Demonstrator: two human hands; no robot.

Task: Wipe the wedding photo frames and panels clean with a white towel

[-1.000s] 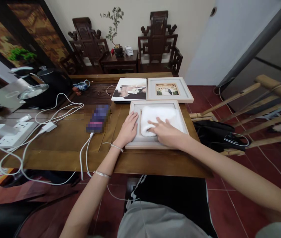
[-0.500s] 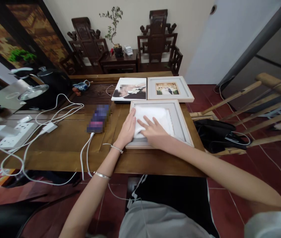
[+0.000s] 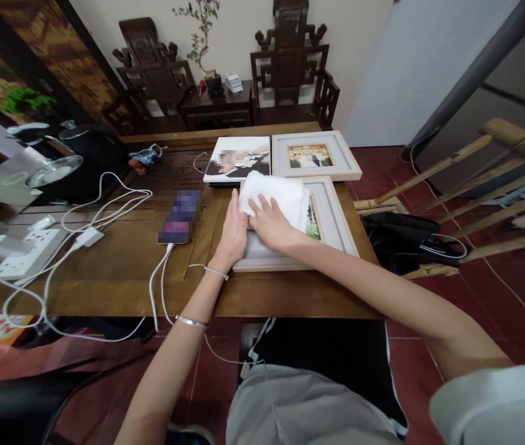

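Note:
A folded white cloth (image 3: 274, 190) lies on a light wooden picture frame (image 3: 334, 207) near the table's front edge. My right hand (image 3: 269, 224) rests on the cloth, palm down with fingers spread, pressing it against the frame. Along the frame's left side is my left hand (image 3: 233, 233), fingers stretched out and set against the edge. Part of a photo (image 3: 313, 219) with a thin wooden border shows to the right of the cloth. The frame's left side is mostly hidden by the cloth and hands.
Behind lie a second framed photo (image 3: 311, 156) and a white-edged photo panel (image 3: 239, 159). A phone (image 3: 180, 216) with a white cable sits to the left, beyond it a power strip (image 3: 30, 253) and black kettle (image 3: 88, 157). A bamboo chair (image 3: 448, 198) stands at right.
The cloth and my right hand have moved toward the frame's upper left, uncovering part of the photo. My left hand stays at the frame's left side. The view has shifted slightly.

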